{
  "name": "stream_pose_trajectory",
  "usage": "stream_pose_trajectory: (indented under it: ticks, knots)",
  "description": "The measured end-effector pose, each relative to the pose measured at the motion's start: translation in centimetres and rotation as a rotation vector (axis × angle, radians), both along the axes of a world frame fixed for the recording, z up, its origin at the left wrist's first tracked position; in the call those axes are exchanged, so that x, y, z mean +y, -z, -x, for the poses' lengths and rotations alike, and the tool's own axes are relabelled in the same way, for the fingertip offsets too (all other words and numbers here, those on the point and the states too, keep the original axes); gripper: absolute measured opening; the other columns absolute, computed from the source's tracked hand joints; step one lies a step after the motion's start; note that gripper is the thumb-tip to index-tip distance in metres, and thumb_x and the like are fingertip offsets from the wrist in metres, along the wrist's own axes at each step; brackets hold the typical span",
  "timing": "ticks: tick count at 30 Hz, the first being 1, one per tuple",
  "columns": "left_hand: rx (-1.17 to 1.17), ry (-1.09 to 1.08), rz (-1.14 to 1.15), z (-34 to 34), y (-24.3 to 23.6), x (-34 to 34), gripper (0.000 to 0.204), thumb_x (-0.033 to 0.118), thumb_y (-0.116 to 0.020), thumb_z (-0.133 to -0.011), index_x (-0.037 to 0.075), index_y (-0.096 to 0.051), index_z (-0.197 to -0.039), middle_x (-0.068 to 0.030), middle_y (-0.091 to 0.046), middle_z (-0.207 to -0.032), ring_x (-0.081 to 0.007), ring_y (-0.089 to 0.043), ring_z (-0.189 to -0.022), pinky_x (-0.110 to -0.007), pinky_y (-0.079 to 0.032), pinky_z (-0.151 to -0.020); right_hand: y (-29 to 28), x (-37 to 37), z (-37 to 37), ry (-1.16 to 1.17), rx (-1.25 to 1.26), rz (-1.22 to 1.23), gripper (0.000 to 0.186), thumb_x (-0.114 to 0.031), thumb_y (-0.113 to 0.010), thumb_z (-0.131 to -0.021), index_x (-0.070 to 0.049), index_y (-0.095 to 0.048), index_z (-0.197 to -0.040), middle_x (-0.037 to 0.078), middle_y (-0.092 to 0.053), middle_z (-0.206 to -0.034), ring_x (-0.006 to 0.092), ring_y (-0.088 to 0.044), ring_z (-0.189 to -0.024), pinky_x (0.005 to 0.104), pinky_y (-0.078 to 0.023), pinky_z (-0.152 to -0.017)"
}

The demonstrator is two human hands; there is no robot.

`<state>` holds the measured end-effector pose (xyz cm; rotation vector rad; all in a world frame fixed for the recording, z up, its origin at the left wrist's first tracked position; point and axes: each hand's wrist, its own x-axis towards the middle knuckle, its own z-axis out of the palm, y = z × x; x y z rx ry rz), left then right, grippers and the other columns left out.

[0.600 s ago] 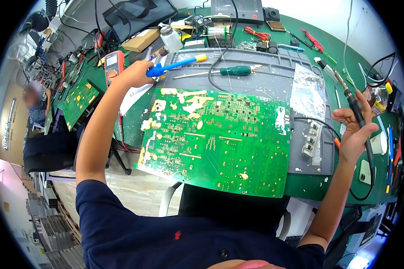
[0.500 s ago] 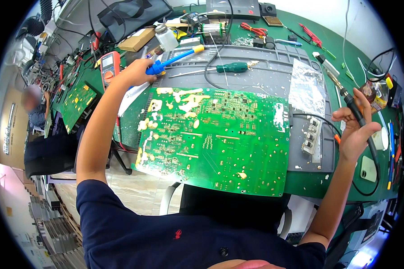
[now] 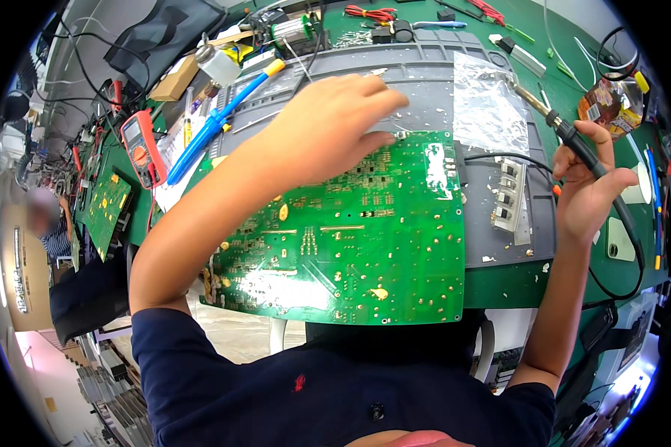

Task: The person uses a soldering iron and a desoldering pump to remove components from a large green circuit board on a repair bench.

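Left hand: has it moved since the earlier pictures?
Yes: against the grey mat, the left hand has moved right, away from the blue tool.

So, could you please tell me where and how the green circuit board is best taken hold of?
Grip the green circuit board by its near edge, probably, coming from the person's own side and pinching from above and below: the board is flat, and that edge juts past the green bench, which should leave room underneath.
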<state>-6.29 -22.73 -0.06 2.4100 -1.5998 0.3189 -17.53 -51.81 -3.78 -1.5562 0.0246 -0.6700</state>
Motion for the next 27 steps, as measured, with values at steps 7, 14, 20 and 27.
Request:
stream_pose_trajectory:
  ticks: [7,14,20,27]
  knots:
    - [0.221,0.036,0.151,-0.3,1.6,-2.5,0.008,0.006,-0.059,-0.079,0.005,-0.058,-0.087,-0.0123,-0.056,-0.078,-0.0315,-0.058,-0.073,-0.042,-0.046,-0.061,-0.3,0.3,0.3,-0.127,0.014,-0.002,0.068,-0.058,-0.028,-0.092,0.004,-0.053,-0.108,0.007,-0.059,-0.069,0.0112,-0.055,-0.060,0.0215,-0.042,-0.056]
    - [0.330,0.098,0.442,0.5,3.6,-2.3,0.012,0.001,-0.057,-0.079,0.003,-0.056,-0.090,-0.0100,-0.048,-0.069,-0.0273,-0.050,-0.060,-0.035,-0.040,-0.054,-0.4,2.3,0.6,-0.010,0.164,0.252,0.029,-0.020,-0.055,-0.091,0.007,-0.052,-0.101,0.014,-0.065,-0.071,0.0156,-0.063,-0.057,0.0223,-0.050,-0.056]
    - [0.306,0.220,0.436,-0.4,4.2,-1.7,0.014,-0.007,-0.052,-0.078,-0.001,-0.053,-0.090,-0.0085,-0.054,-0.076,-0.0158,-0.048,-0.062,-0.025,-0.036,-0.051,-0.4,2.1,1.2,-0.047,0.113,0.256,0.041,-0.034,-0.057,-0.088,0.006,-0.054,-0.096,0.010,-0.058,-0.068,0.0130,-0.059,-0.051,0.0196,-0.044,-0.051]
    - [0.346,0.199,0.386,-0.5,4.5,-1.7,0.012,-0.006,-0.053,-0.070,-0.003,-0.054,-0.081,-0.0108,-0.052,-0.072,-0.0195,-0.050,-0.063,-0.027,-0.038,-0.052,-0.2,2.2,1.8,0.038,0.114,0.483,0.060,-0.055,-0.058,-0.083,0.004,-0.055,-0.094,0.009,-0.054,-0.065,0.0112,-0.054,-0.047,0.0192,-0.041,-0.049]
